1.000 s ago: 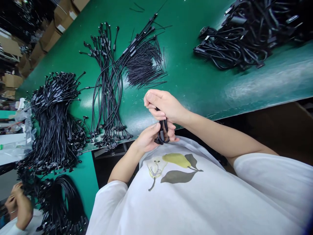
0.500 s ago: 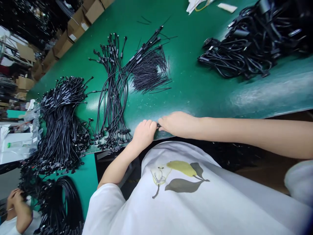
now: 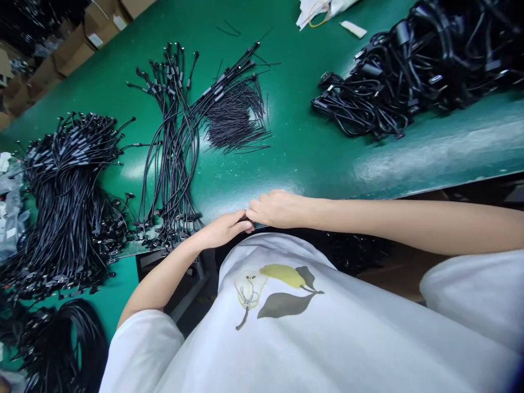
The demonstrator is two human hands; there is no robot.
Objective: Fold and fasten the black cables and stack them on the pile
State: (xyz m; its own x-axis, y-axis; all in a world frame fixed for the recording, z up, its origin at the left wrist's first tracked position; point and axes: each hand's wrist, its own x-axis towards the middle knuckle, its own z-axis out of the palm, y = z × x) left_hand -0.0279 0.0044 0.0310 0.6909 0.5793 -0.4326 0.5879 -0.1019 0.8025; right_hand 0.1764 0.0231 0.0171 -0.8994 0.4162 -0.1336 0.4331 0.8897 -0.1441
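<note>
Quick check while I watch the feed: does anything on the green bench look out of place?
A few loose thin black wires lie alone on the green mat, away from the bundles. The black cables at upper right also sit in a tangled heap, unlike the straighter bunch of cables at centre.

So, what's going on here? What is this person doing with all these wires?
A person is working at a long green table with black cables laid out on it in bundles. Their left hand and right hand meet close together at the table's edge; it's too small to tell whether they're holding anything. The nearest bundle lies just beyond the left hand, and a heap of thicker cables sits further off to the right.
</note>
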